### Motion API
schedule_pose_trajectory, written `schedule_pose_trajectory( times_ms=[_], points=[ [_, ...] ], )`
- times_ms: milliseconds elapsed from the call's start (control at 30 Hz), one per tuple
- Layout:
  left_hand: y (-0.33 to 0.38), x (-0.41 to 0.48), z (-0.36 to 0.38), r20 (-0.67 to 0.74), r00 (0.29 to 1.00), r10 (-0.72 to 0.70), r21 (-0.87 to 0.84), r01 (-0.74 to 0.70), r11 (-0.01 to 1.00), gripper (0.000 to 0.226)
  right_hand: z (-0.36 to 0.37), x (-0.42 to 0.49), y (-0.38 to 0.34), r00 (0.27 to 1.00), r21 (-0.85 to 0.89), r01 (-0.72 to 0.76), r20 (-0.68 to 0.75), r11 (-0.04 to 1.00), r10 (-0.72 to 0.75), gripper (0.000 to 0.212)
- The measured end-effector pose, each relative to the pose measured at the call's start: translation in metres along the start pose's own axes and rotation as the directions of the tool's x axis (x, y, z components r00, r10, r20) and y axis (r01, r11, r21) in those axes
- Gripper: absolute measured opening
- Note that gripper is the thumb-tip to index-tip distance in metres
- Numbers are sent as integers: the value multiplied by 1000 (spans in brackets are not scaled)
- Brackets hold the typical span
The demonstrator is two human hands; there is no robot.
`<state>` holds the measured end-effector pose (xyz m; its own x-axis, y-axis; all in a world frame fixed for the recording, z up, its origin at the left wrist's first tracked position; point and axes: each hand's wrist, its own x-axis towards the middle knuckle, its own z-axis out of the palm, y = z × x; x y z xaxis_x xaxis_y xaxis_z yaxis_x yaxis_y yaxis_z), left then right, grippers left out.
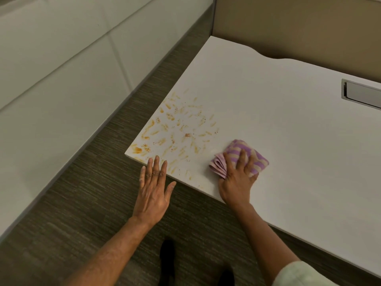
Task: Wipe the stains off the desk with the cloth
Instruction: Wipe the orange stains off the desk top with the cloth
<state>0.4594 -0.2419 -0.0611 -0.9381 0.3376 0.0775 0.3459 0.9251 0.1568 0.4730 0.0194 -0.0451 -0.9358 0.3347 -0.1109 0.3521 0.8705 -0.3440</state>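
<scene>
Orange-brown stains (177, 129) are smeared across the near left corner of the white desk (288, 124). A folded purple and cream striped cloth (253, 150) lies on the desk just right of the stains. My right hand (237, 178) presses down on the cloth, fingers spread over it. With fingers apart, my left hand (153, 186) is flat at the desk's front edge, its fingertips touching the edge beside the stains and holding nothing.
A metal cable hatch (360, 93) is set into the desk at the far right. A beige partition (299, 23) stands behind the desk. Grey carpet (92, 193) and a white wall panel (51, 69) lie to the left. Dark shoes (167, 259) show below.
</scene>
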Motion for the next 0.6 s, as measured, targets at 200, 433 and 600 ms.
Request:
schedule_pose_trajectory(
  times_ms=[200,433,600],
  points=[
    [-5,-3,1,-33,999,-7,-15,6,1000,72,14,-5,-47,982,-12,168,84,986,-166,75],
    [-4,0,-1,-52,999,-11,-20,10,1000,69,27,-68,-38,908,-69,417,69,907,-412,77],
    [-11,1,-3,-59,998,-34,-27,33,999,70,12,-85,19,973,-56,231,-12,971,-232,95]
  ],
)
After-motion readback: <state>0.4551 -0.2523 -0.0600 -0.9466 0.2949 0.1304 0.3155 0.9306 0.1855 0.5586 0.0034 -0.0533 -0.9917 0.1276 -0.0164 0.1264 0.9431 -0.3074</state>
